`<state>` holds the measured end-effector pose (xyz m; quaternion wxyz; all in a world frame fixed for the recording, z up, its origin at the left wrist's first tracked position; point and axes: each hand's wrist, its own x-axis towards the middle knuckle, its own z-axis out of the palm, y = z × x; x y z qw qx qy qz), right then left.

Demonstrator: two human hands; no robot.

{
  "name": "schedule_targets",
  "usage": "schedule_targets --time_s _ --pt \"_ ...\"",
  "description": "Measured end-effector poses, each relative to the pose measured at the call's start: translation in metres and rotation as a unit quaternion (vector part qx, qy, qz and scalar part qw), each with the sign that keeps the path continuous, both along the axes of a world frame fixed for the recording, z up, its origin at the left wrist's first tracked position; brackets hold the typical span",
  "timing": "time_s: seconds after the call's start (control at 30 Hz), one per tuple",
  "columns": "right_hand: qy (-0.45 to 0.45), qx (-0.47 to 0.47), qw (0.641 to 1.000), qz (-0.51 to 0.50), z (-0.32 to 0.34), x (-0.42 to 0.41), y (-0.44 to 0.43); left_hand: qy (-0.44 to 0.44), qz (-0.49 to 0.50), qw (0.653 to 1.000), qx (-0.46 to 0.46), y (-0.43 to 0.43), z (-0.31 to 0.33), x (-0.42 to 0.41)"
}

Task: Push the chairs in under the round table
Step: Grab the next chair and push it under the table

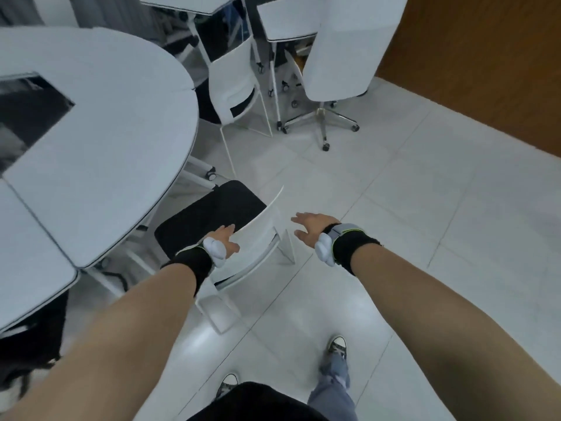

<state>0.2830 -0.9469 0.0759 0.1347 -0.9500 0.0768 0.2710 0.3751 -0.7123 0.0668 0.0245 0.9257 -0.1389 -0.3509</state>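
- The nearest chair point(243, 238), white back and black seat, stands at centre frame, its seat only partly under the round counter point(100, 141) at left.
- Left hand point(226, 241) rests on the backrest, fingers spread; right hand point(309, 230) hovers just beside it, fingers open, gripping nothing.
- Step in hand looks like taking hold; next, both hands grip the backrest and push toward the counter.
- A second chair point(233, 86) waits at upper centre.

Both arms are reaching toward frame centre, left hand point(225, 240) and right hand point(310, 228) spreading fingers, holding nothing.
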Motion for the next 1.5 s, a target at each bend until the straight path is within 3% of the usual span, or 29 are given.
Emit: schedule_targets --time_s 0.2,0.47,0.63,0.83,1.27,1.4,1.5 --pt "0.004 0.035 0.993 0.112 -0.010 0.067 -0.070 -0.011 0.133 0.991 0.031 -0.033 -0.001 -0.031" --pt "0.018 0.033 0.971 0.235 -0.016 0.133 -0.060 0.002 0.248 0.968 0.024 -0.020 0.006 -0.022" --pt "0.039 -0.010 0.945 0.326 -0.025 0.164 -0.035 0.026 0.226 0.974 0.018 -0.018 -0.017 0.006" --pt "0.074 -0.034 0.937 0.340 -0.035 0.191 -0.031 0.046 0.225 0.973 -0.007 -0.025 -0.036 0.033" --pt "0.203 -0.016 0.912 0.355 -0.094 0.216 -0.008 0.093 0.112 0.980 0.136 -0.034 -0.067 0.051" --pt "0.183 -0.032 0.907 0.379 -0.105 0.215 -0.003 0.099 0.080 0.978 0.167 -0.037 -0.074 0.058" --pt "0.156 -0.032 0.907 0.391 -0.111 0.224 0.001 0.108 0.087 0.981 0.135 -0.027 -0.089 0.064"
